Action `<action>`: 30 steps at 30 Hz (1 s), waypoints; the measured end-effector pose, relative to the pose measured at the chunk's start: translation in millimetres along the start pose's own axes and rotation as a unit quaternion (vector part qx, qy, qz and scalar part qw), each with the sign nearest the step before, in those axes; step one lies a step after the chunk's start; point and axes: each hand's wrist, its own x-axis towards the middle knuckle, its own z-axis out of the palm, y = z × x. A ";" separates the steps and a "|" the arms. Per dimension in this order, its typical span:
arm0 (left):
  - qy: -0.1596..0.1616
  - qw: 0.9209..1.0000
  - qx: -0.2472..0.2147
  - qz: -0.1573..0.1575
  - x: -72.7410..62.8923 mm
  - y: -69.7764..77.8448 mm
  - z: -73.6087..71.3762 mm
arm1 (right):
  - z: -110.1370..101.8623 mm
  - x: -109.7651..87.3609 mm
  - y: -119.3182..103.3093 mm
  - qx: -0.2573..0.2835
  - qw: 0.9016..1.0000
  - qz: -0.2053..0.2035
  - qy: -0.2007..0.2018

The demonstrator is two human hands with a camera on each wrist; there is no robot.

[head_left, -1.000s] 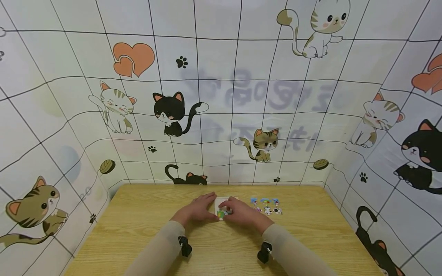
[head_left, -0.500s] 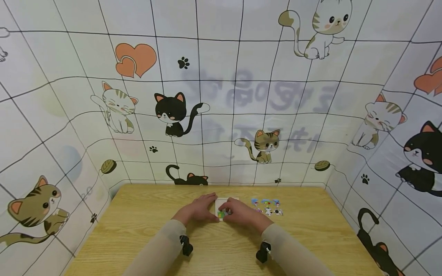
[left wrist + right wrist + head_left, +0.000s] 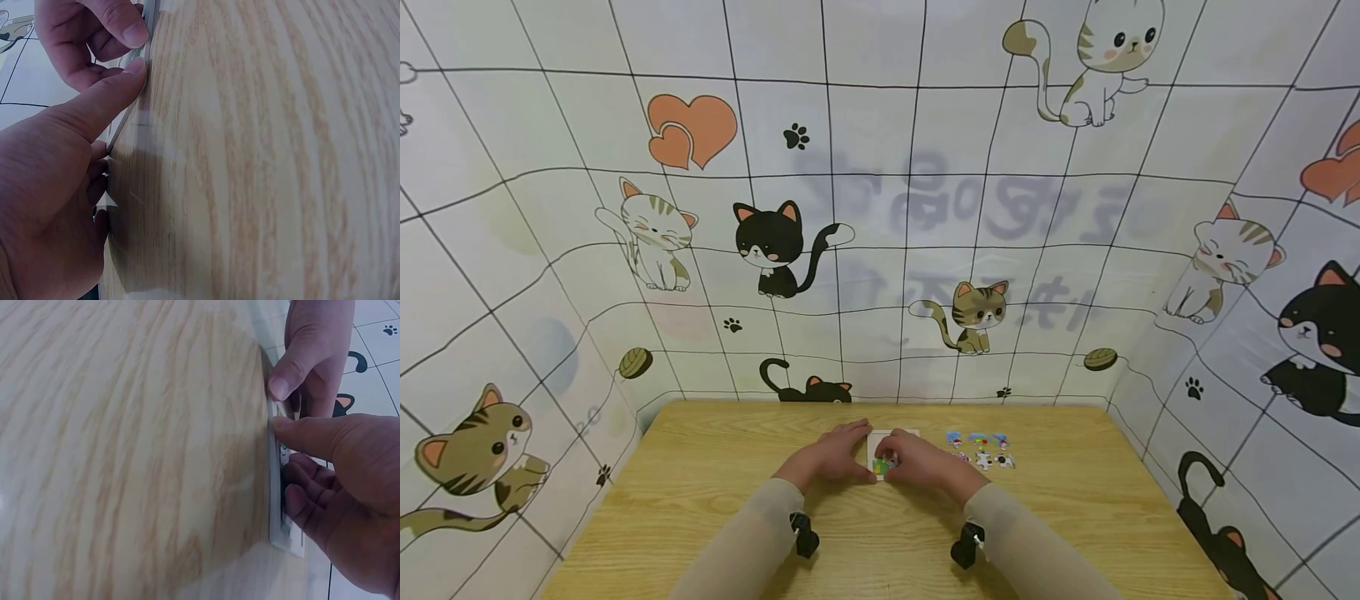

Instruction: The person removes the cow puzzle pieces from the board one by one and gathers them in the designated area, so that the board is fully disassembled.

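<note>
A small white-framed jigsaw puzzle tray [image 3: 879, 438] lies on the table between my hands, with green puzzle pieces [image 3: 881, 467] in its near part. My left hand [image 3: 831, 455] holds the tray by its left side, thumb at the near corner and fingers toward the far one. Curled over the tray's right part is my right hand [image 3: 922, 463], its fingertips down at a puzzle piece mostly hidden beneath them. The right wrist view shows the right thumb at the near edge of the tray [image 3: 275, 519], close to the left thumb [image 3: 279, 387].
Several loose jigsaw pieces [image 3: 983, 458] lie in two rows to the right of the tray on the wooden table [image 3: 715, 467]. Behind the table hangs a white cloth [image 3: 880, 350] printed with cats and grid lines. Each wrist carries a small black camera [image 3: 805, 537].
My right wrist has shifted slightly to the left, while its fingers stay at the same part of the tray. My left hand keeps its place on the tray.
</note>
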 end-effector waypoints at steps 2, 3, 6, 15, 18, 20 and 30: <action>0.000 1.000 0.000 0.001 0.5 -1.0 0.8 | 0.4 0.4 -0.2 -0.006 1.000 0.002 0.001; 0.000 1.000 0.001 0.001 0.6 -1.4 1.0 | 0.8 0.6 -0.1 -0.008 1.000 0.003 0.002; 0.002 1.000 0.002 0.000 1.6 -3.2 2.2 | 1.4 0.0 -0.6 -0.014 1.000 0.000 0.006; 0.002 1.000 -0.005 -0.001 2.1 -4.0 3.3 | 2.2 1.0 -2.2 -0.004 1.000 0.010 0.008; 0.002 1.000 -0.006 0.001 2.3 -4.3 3.8 | 2.6 1.6 -2.0 0.002 1.000 0.015 0.007; 0.003 1.000 -0.005 0.002 2.4 -4.4 3.8 | 2.4 1.9 -2.2 0.007 1.000 0.017 0.007; 0.003 1.000 -0.009 -0.001 1.5 -2.4 0.6 | 2.5 1.3 -4.3 0.034 0.999 0.016 0.017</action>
